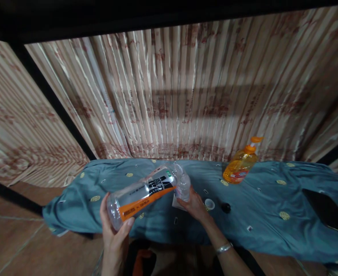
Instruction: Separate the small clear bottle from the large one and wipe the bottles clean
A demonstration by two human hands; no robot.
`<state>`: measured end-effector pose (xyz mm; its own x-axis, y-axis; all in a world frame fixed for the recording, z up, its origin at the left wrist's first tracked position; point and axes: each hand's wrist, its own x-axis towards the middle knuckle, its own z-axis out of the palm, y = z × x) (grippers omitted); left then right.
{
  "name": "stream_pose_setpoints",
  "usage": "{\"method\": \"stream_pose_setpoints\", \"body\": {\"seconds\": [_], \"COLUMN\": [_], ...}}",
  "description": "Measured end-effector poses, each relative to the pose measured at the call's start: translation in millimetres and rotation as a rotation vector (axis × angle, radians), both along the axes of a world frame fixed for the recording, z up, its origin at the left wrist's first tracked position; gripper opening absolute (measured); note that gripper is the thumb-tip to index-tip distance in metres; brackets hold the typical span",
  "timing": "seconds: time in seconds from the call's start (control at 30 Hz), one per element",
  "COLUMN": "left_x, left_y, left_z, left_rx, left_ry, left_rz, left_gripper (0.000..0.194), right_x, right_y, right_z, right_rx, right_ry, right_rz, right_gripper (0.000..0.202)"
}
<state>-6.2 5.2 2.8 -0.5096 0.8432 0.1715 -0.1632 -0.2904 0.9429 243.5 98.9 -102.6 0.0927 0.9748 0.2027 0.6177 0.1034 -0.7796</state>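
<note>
My left hand (115, 230) grips the base of a large clear plastic bottle (146, 188) with an orange, black and silver label. The bottle is tilted, its neck end pointing right, close to the mouth of a smaller clear bottle (182, 184). Fingers of my right hand (194, 203) are wrapped round that smaller bottle, which leans slightly. Whether the two mouths touch I cannot tell. Under the small bottle a white piece (178, 205) shows on the cloth. Just right of my right hand lie a whitish round lid (209, 204) and a small black cap (226, 207).
An orange pump bottle (240, 165) of yellow-orange liquid stands toward the back right. A dark flat device (328, 211) lies at the right end. Blue-green patterned cloth (266, 234) covers the narrow table. Black frame bars (51, 99) and a striped curtain (171, 96) stand behind.
</note>
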Motion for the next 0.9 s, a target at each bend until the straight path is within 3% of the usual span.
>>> {"method": "stream_pose_setpoints", "body": {"seconds": [0.5,0.9], "left_x": [1.6,5.7], "left_y": [0.9,-6.8], "left_z": [1.0,16.3], "left_rx": [0.005,-0.015], "left_ry": [-0.077,-0.03], "left_rz": [-0.031,-0.078], "left_gripper": [0.087,0.113], "right_x": [3.1,5.9], "right_y": [3.9,2.9], "right_z": [-5.3,4.8], "right_rx": [-0.021,-0.088], "right_ry": [-0.017,-0.078], "right_rz": [0.022,0.054], "right_gripper": [0.059,0.059]}}
